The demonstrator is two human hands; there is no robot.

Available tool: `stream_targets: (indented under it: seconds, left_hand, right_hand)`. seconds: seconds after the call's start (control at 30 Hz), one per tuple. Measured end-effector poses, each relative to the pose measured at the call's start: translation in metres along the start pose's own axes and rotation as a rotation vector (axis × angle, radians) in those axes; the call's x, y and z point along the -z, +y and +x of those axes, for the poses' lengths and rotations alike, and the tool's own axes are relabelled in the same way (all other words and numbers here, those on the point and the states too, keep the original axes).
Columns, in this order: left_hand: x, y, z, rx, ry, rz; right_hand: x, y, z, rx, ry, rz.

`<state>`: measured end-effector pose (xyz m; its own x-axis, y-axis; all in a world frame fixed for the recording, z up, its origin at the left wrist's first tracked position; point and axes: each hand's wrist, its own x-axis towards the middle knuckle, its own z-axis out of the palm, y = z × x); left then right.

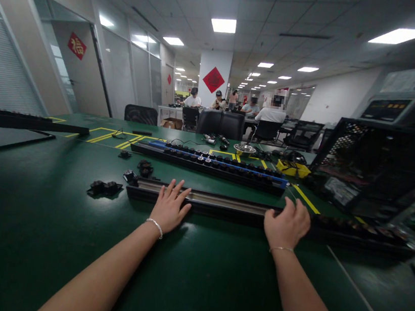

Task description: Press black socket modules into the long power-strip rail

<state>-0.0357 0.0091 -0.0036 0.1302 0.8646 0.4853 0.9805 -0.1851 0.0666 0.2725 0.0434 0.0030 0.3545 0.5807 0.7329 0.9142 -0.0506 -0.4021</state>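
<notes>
A long black housing with an open metal-lined channel lies across the green table in front of me. My left hand rests on its left part, palm down, with the fingers spread. Further right, my right hand bends over the same housing with curled fingers; what lies under its fingertips is hidden. To the right of that hand, several dark parts sit along the bar. Loose black parts lie beyond the housing's left end, and a small black piece is close to that end.
Behind the housing lies a second long black bar with blue edging and rows of black parts. A metal bowl and a yellow tray stand at the back. An open computer case is on the right. People sit in the background.
</notes>
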Motion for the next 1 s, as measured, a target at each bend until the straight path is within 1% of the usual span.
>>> stream_targets:
  seconds: [0.07, 0.1, 0.17, 0.27, 0.37, 0.57, 0.83, 0.9, 1.0]
  left_hand:
    - [-0.002, -0.001, -0.003, 0.024, -0.046, 0.018]
    - [-0.003, -0.002, -0.006, 0.038, -0.057, 0.028]
    - [-0.003, -0.004, -0.012, 0.056, -0.071, 0.047]
    - [-0.003, -0.002, -0.025, 0.055, -0.089, 0.065]
    - [-0.003, 0.001, -0.034, 0.061, -0.106, 0.085]
    - [0.0, 0.003, -0.03, 0.07, -0.113, 0.081]
    - [0.005, -0.004, -0.025, 0.018, -0.064, -0.006]
    - [0.005, -0.005, -0.025, 0.016, -0.059, -0.015]
    - [0.006, -0.006, -0.024, 0.01, -0.06, -0.024]
  right_hand:
    - [-0.002, 0.013, 0.003, -0.145, 0.052, -0.024]
    - [-0.004, 0.018, 0.003, -0.194, 0.049, -0.028]
    - [-0.006, 0.024, 0.003, -0.241, 0.015, -0.031]
    - [-0.007, 0.024, 0.003, -0.258, -0.027, -0.038]
    - [-0.004, 0.02, 0.004, -0.286, -0.05, -0.046]
    - [0.003, 0.016, 0.008, -0.3, -0.14, -0.062]
    - [-0.009, 0.026, 0.003, -0.237, -0.074, -0.084]
    - [-0.01, 0.025, 0.002, -0.234, -0.052, -0.086]
    - [-0.008, 0.02, 0.002, -0.25, -0.054, -0.082]
